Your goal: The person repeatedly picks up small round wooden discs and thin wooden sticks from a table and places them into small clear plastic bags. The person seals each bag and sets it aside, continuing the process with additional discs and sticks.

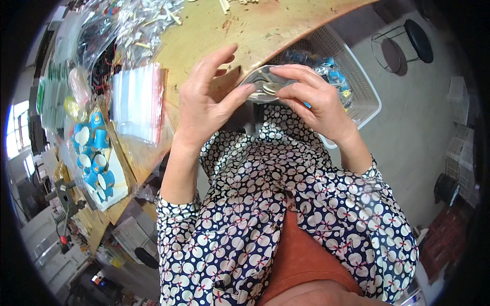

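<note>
Between my hands is a small clear plastic bag (251, 80) with pale round discs (270, 87) and thin pieces inside. My left hand (206, 97) holds the bag's left side with its thumb against it, the index finger raised and curved above. My right hand (314, 99) grips the right side of the bag, fingers bent over the top edge and thumb near the discs. The bag is held over my lap at the edge of the yellow worktable (214, 35).
A white perforated basket (365, 97) holds bagged blue items at right. Left on the table lie stacked clear bags (135, 102), blue cups (99, 163) and loose pale pieces in plastic (143, 25). A black stool (418, 41) and grey floor (408, 153) are to the right.
</note>
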The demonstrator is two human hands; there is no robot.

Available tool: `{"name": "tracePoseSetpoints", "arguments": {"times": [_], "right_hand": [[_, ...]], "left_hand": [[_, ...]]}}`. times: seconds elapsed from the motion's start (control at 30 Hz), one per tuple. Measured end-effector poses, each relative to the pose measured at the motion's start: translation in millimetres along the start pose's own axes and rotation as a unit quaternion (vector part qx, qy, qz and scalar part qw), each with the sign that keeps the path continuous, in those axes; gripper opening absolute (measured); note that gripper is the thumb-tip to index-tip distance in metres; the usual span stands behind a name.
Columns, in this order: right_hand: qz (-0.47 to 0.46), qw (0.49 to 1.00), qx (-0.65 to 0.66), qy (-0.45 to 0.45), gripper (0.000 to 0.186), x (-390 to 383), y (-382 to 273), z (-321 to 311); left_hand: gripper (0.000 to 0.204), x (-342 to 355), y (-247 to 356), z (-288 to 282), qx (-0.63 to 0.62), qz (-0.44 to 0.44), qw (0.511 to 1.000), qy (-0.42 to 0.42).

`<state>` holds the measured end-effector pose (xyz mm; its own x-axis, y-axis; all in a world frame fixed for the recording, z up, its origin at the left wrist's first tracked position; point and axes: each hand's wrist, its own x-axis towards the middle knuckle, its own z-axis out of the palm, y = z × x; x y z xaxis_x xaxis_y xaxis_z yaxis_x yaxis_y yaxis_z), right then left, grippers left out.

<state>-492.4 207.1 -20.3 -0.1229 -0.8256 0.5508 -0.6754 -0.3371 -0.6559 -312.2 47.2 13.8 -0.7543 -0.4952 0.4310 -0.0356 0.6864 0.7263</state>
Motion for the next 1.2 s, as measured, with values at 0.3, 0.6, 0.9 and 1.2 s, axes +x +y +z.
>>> {"name": "tracePoseSetpoints", "arguments": {"times": [0.3,0.6,0.9,1.2], "right_hand": [[-0.005,0.999,0.032,0.007,0.011,19.3,-16.4,20.9],[0.255,0.882,0.396,-0.022,0.012,14.2,-18.8,33.5],[0.22,0.937,0.271,-0.011,0.008,15.7,-32.3,53.4],[0.111,0.992,0.058,-0.021,0.006,14.2,-28.9,62.5]], "left_hand": [[0.022,-73.0,-13.4,0.6,-0.16,-0.135,0.975,0.078],[0.04,-102.3,-17.4,11.3,-0.352,-0.161,0.887,0.254],[0.019,-94.3,-15.9,-4.5,0.015,-0.039,0.987,0.157],[0.01,-72.7,-10.4,14.7,0.084,0.023,0.987,0.134]]}}
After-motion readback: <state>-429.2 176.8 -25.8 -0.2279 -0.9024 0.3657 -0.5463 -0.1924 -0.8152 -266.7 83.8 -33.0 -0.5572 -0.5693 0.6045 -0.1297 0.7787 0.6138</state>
